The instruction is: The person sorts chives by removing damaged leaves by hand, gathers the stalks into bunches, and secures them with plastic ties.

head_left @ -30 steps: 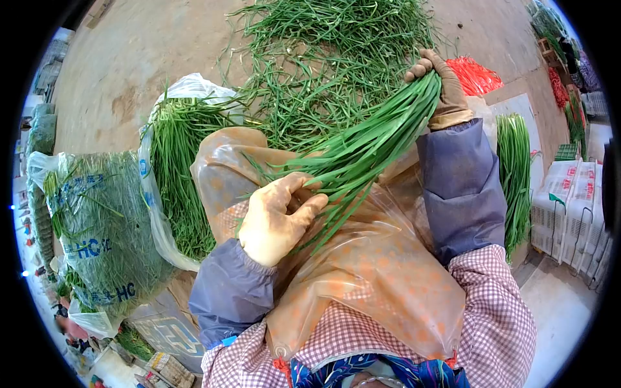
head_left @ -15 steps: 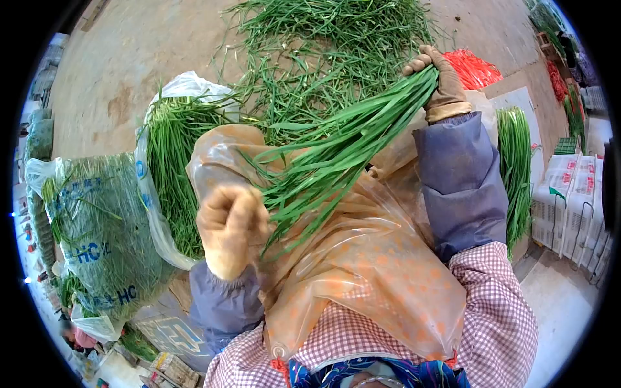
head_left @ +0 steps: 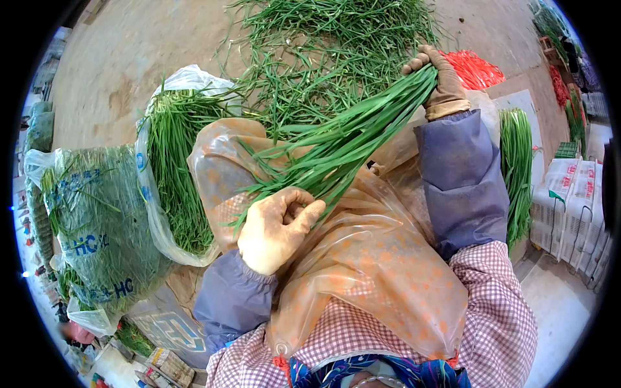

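A bunch of long green leaves [head_left: 349, 142] slants across my lap, over an orange-dotted plastic apron [head_left: 381, 258]. My right hand [head_left: 443, 77], in a brown glove, is wrapped round its upper right end. At the lower left end of the bunch is my left hand [head_left: 275, 229], in a pale, stained glove. Its fingers are curled with the thumb close to them, touching or just over the leaf tips; whether they pinch any leaf is hidden.
Loose leaves [head_left: 336, 58] lie heaped on the floor ahead. An open bag of leaves [head_left: 178, 168] and a wrapped bag [head_left: 110, 226] stand left. On the right are another bunch [head_left: 515, 174], red ties [head_left: 472, 70] and white crates [head_left: 569, 200].
My left hand swung left, away from the leaves, and has since come back right to their tips. My right hand keeps its hold, almost unmoved.
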Demonstrator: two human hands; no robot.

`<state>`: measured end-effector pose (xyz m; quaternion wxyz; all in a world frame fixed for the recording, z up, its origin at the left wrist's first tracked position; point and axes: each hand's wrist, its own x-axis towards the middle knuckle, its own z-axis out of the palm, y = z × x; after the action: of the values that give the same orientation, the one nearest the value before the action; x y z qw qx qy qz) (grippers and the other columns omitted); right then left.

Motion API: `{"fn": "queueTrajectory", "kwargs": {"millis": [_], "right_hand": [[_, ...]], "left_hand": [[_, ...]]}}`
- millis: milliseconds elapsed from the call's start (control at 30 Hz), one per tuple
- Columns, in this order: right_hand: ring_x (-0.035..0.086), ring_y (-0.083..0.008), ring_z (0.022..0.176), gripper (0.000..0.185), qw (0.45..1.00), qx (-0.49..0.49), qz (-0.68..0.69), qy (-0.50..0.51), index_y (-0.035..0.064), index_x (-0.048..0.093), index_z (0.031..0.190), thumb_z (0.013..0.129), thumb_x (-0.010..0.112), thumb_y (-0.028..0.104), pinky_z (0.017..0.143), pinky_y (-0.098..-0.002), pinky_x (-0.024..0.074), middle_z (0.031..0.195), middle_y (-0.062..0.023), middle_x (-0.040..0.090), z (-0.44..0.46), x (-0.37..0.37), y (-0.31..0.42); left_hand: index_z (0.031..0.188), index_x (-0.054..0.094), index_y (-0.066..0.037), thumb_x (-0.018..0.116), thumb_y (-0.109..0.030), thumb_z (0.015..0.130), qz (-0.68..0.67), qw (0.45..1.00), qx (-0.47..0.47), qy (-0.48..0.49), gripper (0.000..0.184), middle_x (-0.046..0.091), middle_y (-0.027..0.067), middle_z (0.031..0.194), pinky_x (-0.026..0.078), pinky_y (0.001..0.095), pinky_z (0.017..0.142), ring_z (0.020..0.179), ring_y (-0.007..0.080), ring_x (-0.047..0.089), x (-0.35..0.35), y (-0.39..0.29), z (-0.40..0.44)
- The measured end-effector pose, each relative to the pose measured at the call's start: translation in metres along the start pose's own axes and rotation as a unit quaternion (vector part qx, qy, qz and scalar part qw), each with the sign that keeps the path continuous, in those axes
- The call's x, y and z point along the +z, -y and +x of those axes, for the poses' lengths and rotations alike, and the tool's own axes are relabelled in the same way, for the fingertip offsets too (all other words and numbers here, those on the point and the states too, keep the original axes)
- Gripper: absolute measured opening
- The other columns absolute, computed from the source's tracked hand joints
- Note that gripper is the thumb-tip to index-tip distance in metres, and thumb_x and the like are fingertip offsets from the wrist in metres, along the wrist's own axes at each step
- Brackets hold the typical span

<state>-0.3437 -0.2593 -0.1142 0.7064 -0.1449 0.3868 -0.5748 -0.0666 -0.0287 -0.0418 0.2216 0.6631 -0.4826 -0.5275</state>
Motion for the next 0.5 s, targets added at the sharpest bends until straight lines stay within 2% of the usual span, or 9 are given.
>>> {"fn": "queueTrajectory", "kwargs": {"millis": [100, 200, 300, 400, 500], "right_hand": [[0.06, -0.0187, 0.068, 0.011, 1.0, 0.006, 0.0, 0.008, 0.0034, 0.058, 0.098, 0.095, 0.062, 0.013, 0.07, -0.0414, 0.0554, 0.075, -0.0009, 0.059, -0.001, 0.0, 0.0], [0.06, -0.019, 0.067, 0.011, 1.0, 0.011, 0.019, 0.022, 0.0037, 0.059, 0.098, 0.095, 0.062, 0.014, 0.07, -0.0413, 0.0561, 0.074, -0.0007, 0.059, -0.002, -0.001, -0.001], [0.06, -0.0193, 0.067, 0.012, 1.0, 0.004, 0.011, 0.017, 0.0038, 0.058, 0.099, 0.095, 0.062, 0.014, 0.071, -0.0412, 0.056, 0.074, -0.0007, 0.059, -0.005, 0.002, -0.003], [0.06, -0.0196, 0.067, 0.012, 1.0, 0.006, -0.003, -0.004, 0.0041, 0.057, 0.1, 0.095, 0.061, 0.014, 0.071, -0.0415, 0.0556, 0.074, -0.0009, 0.059, -0.005, 0.005, -0.006], [0.06, -0.0194, 0.067, 0.011, 1.0, 0.021, 0.011, 0.009, 0.0043, 0.057, 0.098, 0.095, 0.061, 0.014, 0.07, -0.0416, 0.0555, 0.073, -0.001, 0.058, -0.003, 0.003, -0.007]], "left_hand": [[0.094, 0.067, 0.003, 0.067, -0.015, 0.09, -0.01, 1.0, 0.011, -0.022, 0.018, 0.063, 0.0012, 0.069, 0.045, 0.0225, 0.058, 0.063, 0.0064, 0.056, 0.007, 0.006, 0.006], [0.097, 0.067, 0.003, 0.066, -0.012, 0.091, -0.1, 0.995, -0.009, -0.014, 0.017, 0.063, 0.0006, 0.072, 0.045, 0.0213, 0.057, 0.064, 0.0065, 0.057, 0.008, 0.01, 0.006], [0.099, 0.069, 0.0, 0.069, -0.01, 0.087, -0.152, 0.986, 0.029, -0.064, 0.016, 0.066, 0.0058, 0.074, 0.048, 0.0252, 0.06, 0.064, 0.0096, 0.059, 0.012, 0.0, 0.005], [0.106, 0.069, -0.003, 0.069, -0.007, 0.086, -0.072, 0.969, 0.205, -0.119, 0.02, 0.069, 0.0086, 0.081, 0.051, 0.0284, 0.062, 0.067, 0.0151, 0.065, 0.022, -0.001, 0.015], [0.108, 0.069, -0.008, 0.07, -0.007, 0.084, 0.069, 0.949, 0.27, -0.15, 0.024, 0.069, 0.0095, 0.085, 0.053, 0.0315, 0.063, 0.071, 0.0218, 0.067, 0.025, -0.009, 0.028]]}}
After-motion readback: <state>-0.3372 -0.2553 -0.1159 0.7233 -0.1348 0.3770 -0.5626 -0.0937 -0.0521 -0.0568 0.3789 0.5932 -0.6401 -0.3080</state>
